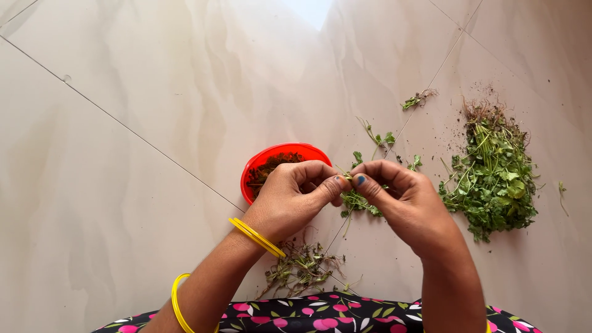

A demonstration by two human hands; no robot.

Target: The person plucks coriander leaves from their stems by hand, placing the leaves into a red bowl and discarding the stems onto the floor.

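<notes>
I see left hand (pixel 293 197) and right hand (pixel 404 200) both pinching herb sprig (pixel 356 200) just right of red bowl (pixel 280 166), stem hanging toward me, hands equally near

Green leafy herbs (pixel 493 179) lie right of a red bowl (pixel 280 154) on beige marbled floor tiles (pixel 123 123); below it, yellow bangles (pixel 256 236) and black cloth with pink cherries (pixel 320 314).

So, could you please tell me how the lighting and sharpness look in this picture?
Head view: soft, even daylight, with a bright glare patch on the floor tiles at top centre; hands and herb pile look sharp; only faint shadows beneath them.
</notes>
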